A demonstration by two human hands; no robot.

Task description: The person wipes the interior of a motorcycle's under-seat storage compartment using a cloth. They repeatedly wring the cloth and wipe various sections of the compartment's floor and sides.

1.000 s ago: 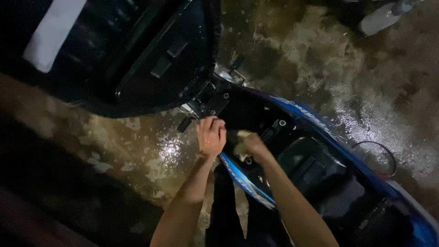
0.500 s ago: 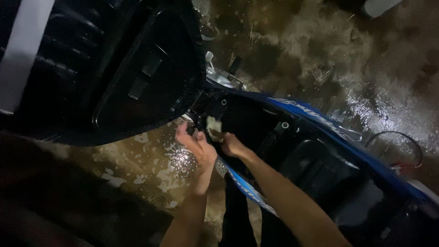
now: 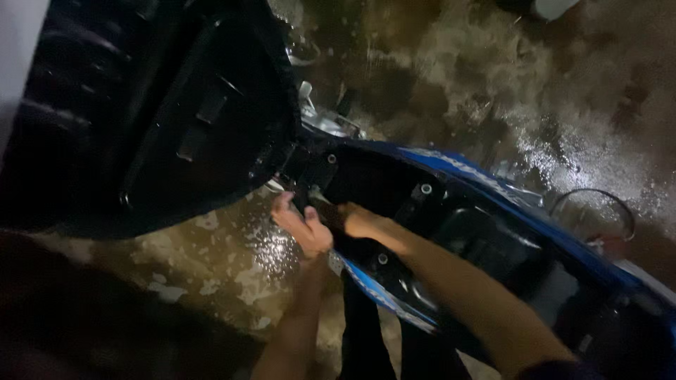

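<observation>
labels: pale lettering strip [image 3: 458,165] | on blue scooter panel [image 3: 493,186] (too blurred to tell more)

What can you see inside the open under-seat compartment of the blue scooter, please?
The right hand reaches into the compartment; dark moulded walls and a few bolts show. Its fingers and the front corner are hidden in shadow.
</observation>
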